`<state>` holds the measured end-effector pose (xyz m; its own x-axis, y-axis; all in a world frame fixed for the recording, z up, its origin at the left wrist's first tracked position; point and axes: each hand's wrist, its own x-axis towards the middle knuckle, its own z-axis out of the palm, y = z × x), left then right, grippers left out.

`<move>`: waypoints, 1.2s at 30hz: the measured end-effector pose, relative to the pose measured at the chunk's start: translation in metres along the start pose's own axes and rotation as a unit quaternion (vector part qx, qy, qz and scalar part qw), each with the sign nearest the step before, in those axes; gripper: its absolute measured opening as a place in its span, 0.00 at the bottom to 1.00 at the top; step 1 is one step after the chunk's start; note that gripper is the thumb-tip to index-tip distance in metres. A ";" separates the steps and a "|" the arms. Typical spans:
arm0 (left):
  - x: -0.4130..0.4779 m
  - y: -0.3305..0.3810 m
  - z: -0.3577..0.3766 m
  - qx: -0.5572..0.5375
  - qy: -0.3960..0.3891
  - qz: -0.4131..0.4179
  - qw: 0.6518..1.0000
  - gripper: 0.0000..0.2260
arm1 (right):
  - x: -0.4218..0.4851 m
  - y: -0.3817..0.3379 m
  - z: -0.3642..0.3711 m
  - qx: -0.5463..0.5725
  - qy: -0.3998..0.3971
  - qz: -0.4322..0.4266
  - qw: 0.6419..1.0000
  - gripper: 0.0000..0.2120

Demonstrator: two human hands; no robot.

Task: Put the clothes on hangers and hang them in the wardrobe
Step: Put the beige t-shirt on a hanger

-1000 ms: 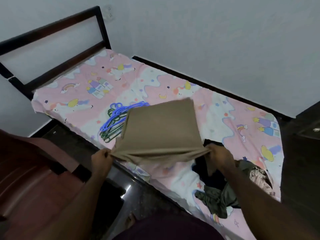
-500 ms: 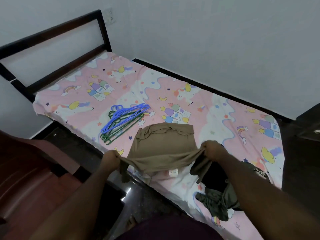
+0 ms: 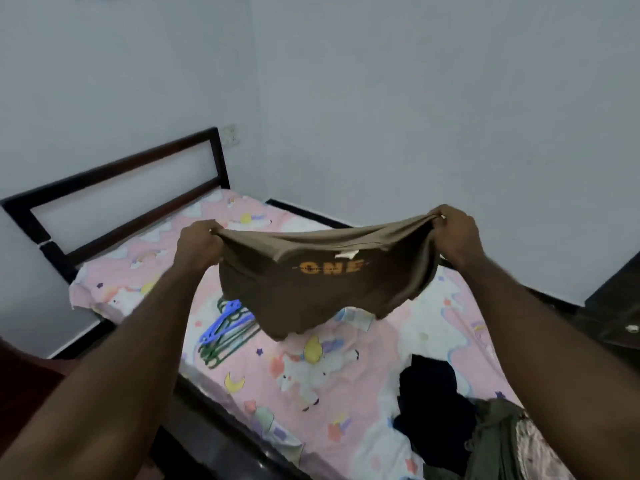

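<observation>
A person holds a brown T-shirt (image 3: pixel 311 292) up in the air over the bed (image 3: pixel 346 393), both arms stretched forward. The left hand (image 3: pixel 199 245) grips one end of the shirt's upper edge with its fingers curled round the bunched cloth, and the right hand (image 3: pixel 455 235) grips the other end the same way, so the edge sags in a shallow curve between them. The body of the shirt hangs below, clear of the bedsheet. Across the cloth runs orange lettering that reads "ONE", with a line of smaller writing through it that is too blurred to read; a small pale tag (image 3: pixel 346 255) shows just above the letters, its print illegible. Below the shirt, on the pink cartoon-printed sheet, lies a bundle of blue and green hangers (image 3: pixel 225 332), partly hidden by the hanging hem. Nearer the foot of the bed, at lower right, lies a heap of other clothes (image 3: pixel 460 420): a black piece and an olive-green one touching it. A dark headboard (image 3: pixel 117 195) stands against the pale wall (image 3: pixel 381 98).
</observation>
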<state>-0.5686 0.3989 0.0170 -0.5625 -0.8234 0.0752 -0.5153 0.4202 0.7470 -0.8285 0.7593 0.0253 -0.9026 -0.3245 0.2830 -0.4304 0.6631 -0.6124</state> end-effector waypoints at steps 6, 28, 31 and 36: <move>0.014 0.048 -0.038 -0.182 -0.026 0.016 0.983 0.12 | 0.016 -0.045 -0.036 0.264 0.075 0.080 0.958 0.11; -0.025 -0.038 -0.030 -0.495 -0.155 -0.143 0.843 0.10 | -0.112 -0.050 -0.009 0.568 0.089 0.236 0.784 0.03; -0.034 -0.045 -0.031 -0.536 -0.175 -0.136 0.814 0.21 | -0.131 -0.051 -0.010 0.565 0.105 0.236 0.784 0.04; -0.039 -0.051 -0.020 -0.517 -0.158 -0.091 0.836 0.15 | -0.140 -0.044 -0.016 0.560 0.088 0.240 0.788 0.02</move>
<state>-0.5075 0.4019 -0.0109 -0.7623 -0.6279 -0.1571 0.1334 -0.3899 0.9111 -0.6839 0.7868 0.0245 -0.9884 -0.0546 -0.1414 0.1516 -0.3629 -0.9194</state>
